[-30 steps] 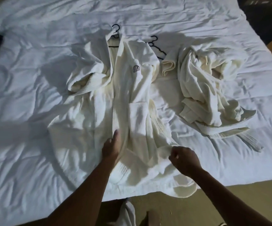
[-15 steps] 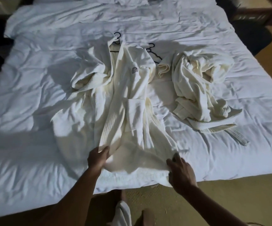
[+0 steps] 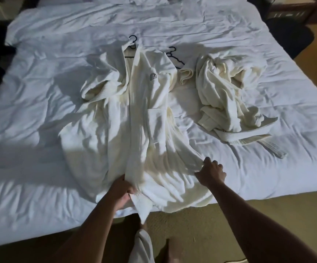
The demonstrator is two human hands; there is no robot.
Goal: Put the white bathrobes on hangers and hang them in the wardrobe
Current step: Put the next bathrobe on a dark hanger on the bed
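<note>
Now both hands' fingers, left hand (image 3: 122, 192) and right hand (image 3: 211, 172), grip the spread bathrobe (image 3: 146, 133).

FREE: bare duvet (image 3: 39, 114) left of spread bathrobe (image 3: 134, 114), narrow strip between robes | BLOCKED: crumpled bathrobe (image 3: 228, 92) right, hangers (image 3: 174, 56) at collars | FLOOR: carpet (image 3: 248, 202) open beside bed edge

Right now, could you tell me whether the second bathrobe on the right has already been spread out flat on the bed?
No, the crumpled bathrobe lies bunched in a heap on the bed, beside the spread bathrobe.
</note>
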